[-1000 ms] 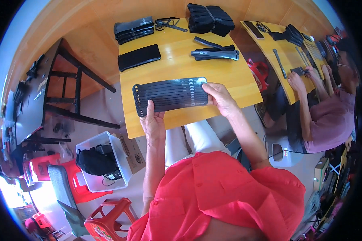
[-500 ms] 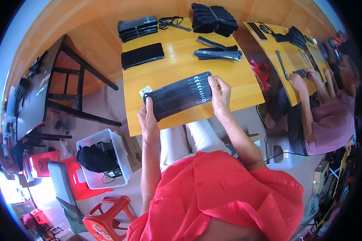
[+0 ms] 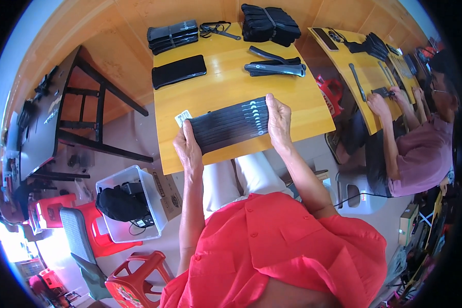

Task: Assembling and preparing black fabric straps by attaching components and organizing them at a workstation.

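Observation:
A fanned stack of flat black straps is stretched between my two hands above the near part of the yellow table. White marks line up near its right end, and a white label sticks out at the left end. My left hand grips the left end with the thumb on top. The right end is pinched in my right hand; the fingers beneath are hidden. Beyond them lie a black strap stack at the left and a few loose grey-black straps at the right.
Along the far edge sit a banded strap bundle, a corded black item and a larger tied black bundle. A co-worker works at another yellow table on the right. A plastic bin and red stool stand lower left.
Both hands keep hold of the strap stack. It has shifted slightly, and its face appears tilted a little differently. The whole view has moved a few pixels.

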`<state>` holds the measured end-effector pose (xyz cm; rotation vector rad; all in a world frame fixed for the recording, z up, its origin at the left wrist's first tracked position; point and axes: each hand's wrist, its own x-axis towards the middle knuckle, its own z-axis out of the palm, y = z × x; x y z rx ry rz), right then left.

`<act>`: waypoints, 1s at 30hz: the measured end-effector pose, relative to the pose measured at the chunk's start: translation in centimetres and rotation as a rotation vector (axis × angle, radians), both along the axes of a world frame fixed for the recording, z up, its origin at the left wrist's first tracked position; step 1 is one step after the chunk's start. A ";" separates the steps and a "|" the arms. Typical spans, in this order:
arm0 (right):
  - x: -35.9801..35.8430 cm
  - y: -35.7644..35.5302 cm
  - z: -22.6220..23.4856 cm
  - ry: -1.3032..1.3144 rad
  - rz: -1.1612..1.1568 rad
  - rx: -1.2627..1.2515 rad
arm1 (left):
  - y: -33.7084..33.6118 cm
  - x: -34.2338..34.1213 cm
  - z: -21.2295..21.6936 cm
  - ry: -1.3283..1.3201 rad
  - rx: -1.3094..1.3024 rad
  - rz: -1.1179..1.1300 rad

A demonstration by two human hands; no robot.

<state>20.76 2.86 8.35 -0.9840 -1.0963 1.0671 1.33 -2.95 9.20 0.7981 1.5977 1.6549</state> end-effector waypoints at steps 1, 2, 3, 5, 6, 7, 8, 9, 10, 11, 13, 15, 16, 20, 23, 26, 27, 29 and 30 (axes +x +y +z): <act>0.0 -0.1 0.2 0.027 0.002 0.000 | 0.1 -0.3 -0.4 0.043 0.003 -0.008; 0.0 -0.1 0.2 0.027 0.003 0.000 | 0.2 -0.4 -0.5 0.087 0.005 -0.017; -0.1 -0.1 0.2 0.060 0.003 0.007 | 0.1 -0.3 -0.6 0.087 0.005 -0.016; -0.1 -0.1 0.3 0.094 0.001 0.012 | 0.0 0.2 0.0 -0.036 0.128 -0.040; -0.2 -0.2 0.4 0.129 -0.005 0.005 | 0.0 0.2 -0.2 -0.036 0.127 -0.041; -0.3 -0.2 0.5 0.165 -0.010 -0.001 | 0.1 0.2 -0.5 -0.103 0.174 -0.063; -0.3 -0.3 0.6 0.165 -0.010 -0.001 | 0.1 0.2 -0.8 -0.171 0.222 -0.084; -0.3 -0.3 0.6 0.176 -0.032 0.004 | 0.2 0.1 -1.0 -0.171 0.221 -0.085; -0.3 -0.3 0.7 0.188 -0.054 0.009 | 0.2 0.1 -1.1 -0.225 0.238 -0.097; -0.2 -0.3 0.6 0.187 -0.053 0.008 | 0.3 0.1 -1.3 -0.279 0.255 -0.110; 0.3 -0.2 0.4 0.228 0.027 0.015 | 0.4 0.0 -1.6 -0.325 0.262 -0.117; -0.3 -0.2 0.7 0.212 -0.034 0.023 | 0.5 0.1 -1.8 -0.371 0.269 -0.125; -0.5 -0.2 0.9 0.198 -0.092 0.030 | 0.5 0.1 -1.8 -0.370 0.271 -0.127; -0.1 -0.4 0.9 0.182 -0.086 0.030 | 0.4 0.2 -1.7 -0.247 0.225 -0.104; 0.2 -0.7 1.3 0.143 -0.079 0.007 | -0.2 -0.1 -0.4 -0.067 0.086 -0.119; 0.9 -0.6 1.0 0.066 -0.085 0.056 | -0.6 0.5 0.7 0.159 -0.031 -0.051; 0.6 -0.7 1.1 0.077 -0.087 0.049 | -0.6 0.5 0.5 0.160 -0.030 -0.051; 0.3 -0.9 1.5 0.087 -0.085 0.041 | -0.6 0.4 0.0 0.163 -0.060 0.022; 0.2 -1.1 1.8 0.093 -0.081 0.044 | -0.7 0.4 0.0 0.163 -0.060 0.023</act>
